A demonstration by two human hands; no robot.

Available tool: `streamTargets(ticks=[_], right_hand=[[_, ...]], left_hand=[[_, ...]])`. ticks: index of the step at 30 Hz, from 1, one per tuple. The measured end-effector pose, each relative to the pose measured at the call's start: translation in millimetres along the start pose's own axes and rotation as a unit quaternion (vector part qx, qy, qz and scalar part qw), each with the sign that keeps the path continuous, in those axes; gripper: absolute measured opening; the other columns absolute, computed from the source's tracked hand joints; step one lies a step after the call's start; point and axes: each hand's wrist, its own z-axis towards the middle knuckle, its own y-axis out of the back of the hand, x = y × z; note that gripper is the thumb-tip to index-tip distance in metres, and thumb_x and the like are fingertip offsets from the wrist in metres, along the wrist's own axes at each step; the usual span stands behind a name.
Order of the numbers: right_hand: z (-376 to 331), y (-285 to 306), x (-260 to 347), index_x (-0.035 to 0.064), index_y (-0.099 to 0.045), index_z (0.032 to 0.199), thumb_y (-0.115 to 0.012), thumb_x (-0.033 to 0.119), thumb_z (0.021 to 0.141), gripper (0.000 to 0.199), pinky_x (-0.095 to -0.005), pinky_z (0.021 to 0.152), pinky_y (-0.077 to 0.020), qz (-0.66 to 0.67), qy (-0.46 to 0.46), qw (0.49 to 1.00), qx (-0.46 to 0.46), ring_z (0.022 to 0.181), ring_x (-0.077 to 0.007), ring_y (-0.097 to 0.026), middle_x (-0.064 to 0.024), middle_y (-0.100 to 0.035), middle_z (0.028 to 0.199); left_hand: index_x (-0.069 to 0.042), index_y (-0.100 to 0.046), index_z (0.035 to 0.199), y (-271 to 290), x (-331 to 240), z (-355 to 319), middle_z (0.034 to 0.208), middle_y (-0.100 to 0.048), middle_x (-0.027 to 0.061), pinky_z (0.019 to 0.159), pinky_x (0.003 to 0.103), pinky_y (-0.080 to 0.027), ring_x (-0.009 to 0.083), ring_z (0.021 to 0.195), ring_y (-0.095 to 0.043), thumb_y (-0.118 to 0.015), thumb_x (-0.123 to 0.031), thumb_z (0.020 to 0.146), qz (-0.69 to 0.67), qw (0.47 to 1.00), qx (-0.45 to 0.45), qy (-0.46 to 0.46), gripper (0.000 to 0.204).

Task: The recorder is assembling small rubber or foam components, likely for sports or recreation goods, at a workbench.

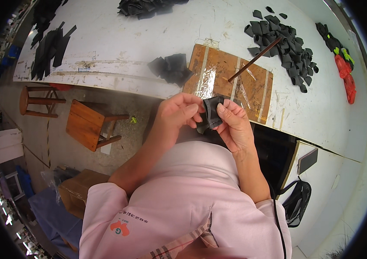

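Between my two hands, just in front of the table's near edge, is a small black fabric piece (pixel 212 113), folded into a short tube or cuff. My left hand (pixel 179 113) pinches its left side between thumb and fingers. On the other side, my right hand (pixel 234 118) grips it with the thumb on top and fingers beneath. Beyond them lies a brown wooden board (pixel 252 90) with strips of clear tape, and a thin dark rod (pixel 256 59) stands up from it at a slant. Flat black fabric pieces (pixel 172 69) lie at the board's left edge.
A heap of black folded pieces (pixel 285 47) covers the table's right side. Black strips (pixel 53 49) and another black pile (pixel 146 6) lie farther left and back. Wooden stools (pixel 87 125) and a cardboard box (pixel 79 190) stand at left. Red bags (pixel 346 80) lie far right.
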Motion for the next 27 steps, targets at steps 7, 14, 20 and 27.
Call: streamTargets(ticks=[7,14,20,27], right_hand=[[3.1,-0.5,4.7,0.0027,-0.058,0.081,-0.055,0.012,0.084,0.010,-0.0181,0.051,-0.0458,-0.038,-0.018,0.999,0.003,0.057,-0.0066,-0.054,-0.0032,-0.060,0.072],[3.2,-6.8,4.9,0.0002,-0.056,0.085,-0.066,0.003,0.069,0.018,-0.0239,0.049,-0.0418,-0.600,0.358,0.693,-0.177,0.060,-0.0158,-0.053,-0.0081,-0.053,0.075],[-10.2,-15.7,24.5,0.0007,-0.059,0.081,-0.066,0.002,0.068,0.014,-0.0249,0.049,-0.0425,-0.540,0.352,0.761,-0.071,0.060,-0.0164,-0.053,-0.0085,-0.054,0.078],[6.8,-7.3,31.7,0.0011,-0.056,0.078,-0.063,0.000,0.067,0.013,-0.0328,0.050,-0.0416,-0.669,0.438,0.583,-0.145,0.058,-0.0239,-0.051,-0.0098,-0.051,0.072]], left_hand=[[0.000,-0.055,0.088,-4.8,-0.9,9.1,0.071,-0.057,0.0032,0.055,0.018,-0.043,0.0078,0.060,-0.054,-0.055,-0.008,0.079,0.008,0.996,0.009,0.085,0.012],[0.001,-0.057,0.078,-17.3,3.1,15.5,0.064,-0.056,0.0002,0.050,0.016,-0.041,0.0027,0.055,-0.050,-0.055,0.001,0.077,0.226,0.970,-0.079,-0.037,0.002],[0.001,-0.056,0.076,-48.6,1.0,19.1,0.063,-0.056,-0.0011,0.047,0.015,-0.039,0.0004,0.055,-0.049,-0.059,0.004,0.074,0.279,0.953,-0.052,-0.105,0.004],[0.000,-0.057,0.080,-69.4,9.6,37.7,0.058,-0.054,-0.0013,0.039,0.017,-0.033,0.0020,0.043,-0.043,-0.059,0.005,0.073,0.341,0.898,-0.153,-0.234,0.009]])
